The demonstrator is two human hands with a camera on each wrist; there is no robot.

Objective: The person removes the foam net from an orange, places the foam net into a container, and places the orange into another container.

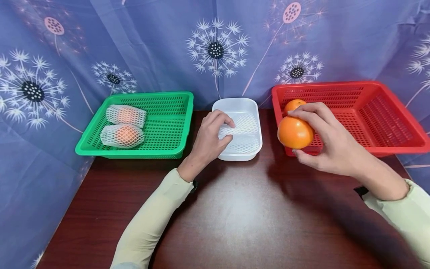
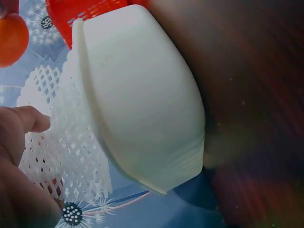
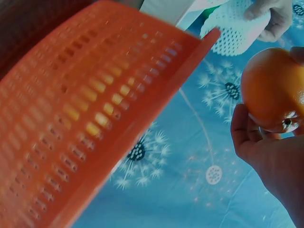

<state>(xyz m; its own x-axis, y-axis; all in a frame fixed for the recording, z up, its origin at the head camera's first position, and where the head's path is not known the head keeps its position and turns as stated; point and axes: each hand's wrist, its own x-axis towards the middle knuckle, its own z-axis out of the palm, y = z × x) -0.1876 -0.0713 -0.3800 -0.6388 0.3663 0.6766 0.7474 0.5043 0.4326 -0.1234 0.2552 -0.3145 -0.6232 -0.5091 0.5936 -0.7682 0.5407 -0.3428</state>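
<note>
My right hand [image 1: 330, 144] grips an orange [image 1: 295, 132] between thumb and fingers, raised over the near left edge of the red basket [image 1: 379, 149]. The fruit's navel end shows in the right wrist view. My left hand [image 1: 213, 134] is at the left side of a white plastic tub [image 1: 239, 157], thumb and fingertips curved around a white foam net sleeve [image 3: 237, 28]. In the left wrist view the netting [image 2: 78, 133] stands out past the tub's rim. Another orange [image 1: 295, 105] lies in the red basket's left end, partly hidden behind the held one.
A green basket [image 1: 168, 152] stands at the left, with two net-wrapped fruits [image 1: 125, 115] lying in its left half. All the containers line the back of a dark wooden table [image 1: 215, 231]. Behind them hangs a blue curtain [image 1: 161, 45] with a dandelion print.
</note>
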